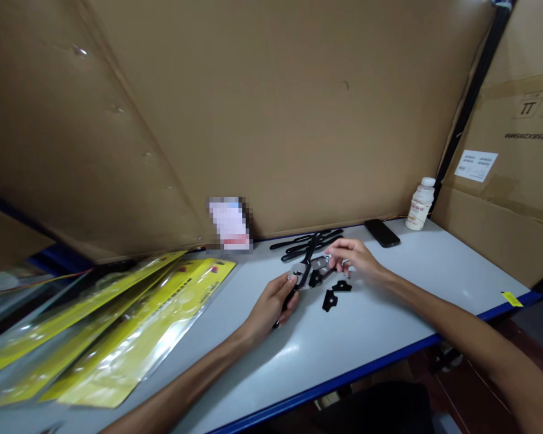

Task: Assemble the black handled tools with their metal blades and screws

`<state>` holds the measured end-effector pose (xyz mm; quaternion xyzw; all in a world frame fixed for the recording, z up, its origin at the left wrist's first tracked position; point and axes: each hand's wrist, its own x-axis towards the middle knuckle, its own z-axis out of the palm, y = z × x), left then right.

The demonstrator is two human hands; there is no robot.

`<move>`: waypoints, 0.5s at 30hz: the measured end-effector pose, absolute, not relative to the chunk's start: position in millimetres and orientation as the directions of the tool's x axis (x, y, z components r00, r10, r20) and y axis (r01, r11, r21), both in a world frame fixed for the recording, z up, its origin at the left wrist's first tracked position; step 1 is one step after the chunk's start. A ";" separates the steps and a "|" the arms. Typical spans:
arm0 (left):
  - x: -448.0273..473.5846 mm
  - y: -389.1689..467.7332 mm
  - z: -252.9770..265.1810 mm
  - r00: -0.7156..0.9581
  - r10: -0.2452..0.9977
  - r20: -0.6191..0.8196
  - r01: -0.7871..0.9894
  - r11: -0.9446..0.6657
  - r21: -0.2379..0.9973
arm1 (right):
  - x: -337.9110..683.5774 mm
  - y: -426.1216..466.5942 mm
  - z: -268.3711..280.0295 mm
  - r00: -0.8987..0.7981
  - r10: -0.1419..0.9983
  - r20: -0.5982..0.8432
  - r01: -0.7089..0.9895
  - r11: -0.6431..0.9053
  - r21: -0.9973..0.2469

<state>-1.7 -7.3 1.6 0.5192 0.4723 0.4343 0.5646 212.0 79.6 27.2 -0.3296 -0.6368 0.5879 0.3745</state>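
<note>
My left hand [271, 301] is closed around a long black-handled tool [306, 265] with a flat grey metal plate at its middle; the handle slants up and away from me. My right hand [355, 258] is just right of it, fingers curled together at the tips over small shiny metal pieces; what they pinch is too small to make out. Under and beside the fingers lie a grey metal plate [319, 263] and a small black part [315, 278]. Nearer me on the table are two notched black parts, one upper [342, 286] and one lower [329, 300].
Several black handles [294, 248] lie at the back of the white table [253, 367]. Yellow clear-fronted packages [163, 325] fan out at left. A blurred upright screen [230, 224], a black phone [382, 232] and a white bottle [420, 205] stand or lie along the cardboard wall [271, 120].
</note>
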 end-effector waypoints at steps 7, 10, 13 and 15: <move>-4.3 -5.5 5.7 0.125 0.984 -0.130 -0.111 0.144 0.983 | 239.9 122.5 13.1 -0.248 0.945 0.212 0.110 0.245 -0.963; -4.2 -6.4 6.1 0.125 0.984 -0.130 -0.111 0.144 0.983 | 242.7 130.3 3.4 -0.266 0.935 0.233 0.200 0.290 -0.936; -4.6 -6.0 5.2 0.132 0.983 -0.126 -0.114 0.141 0.983 | 242.9 132.4 -0.9 -0.289 0.924 0.251 0.240 0.323 -0.915; -4.9 -5.4 4.7 0.132 0.983 -0.125 -0.117 0.141 0.983 | 243.1 133.2 -1.6 -0.283 0.922 0.265 0.263 0.340 -0.903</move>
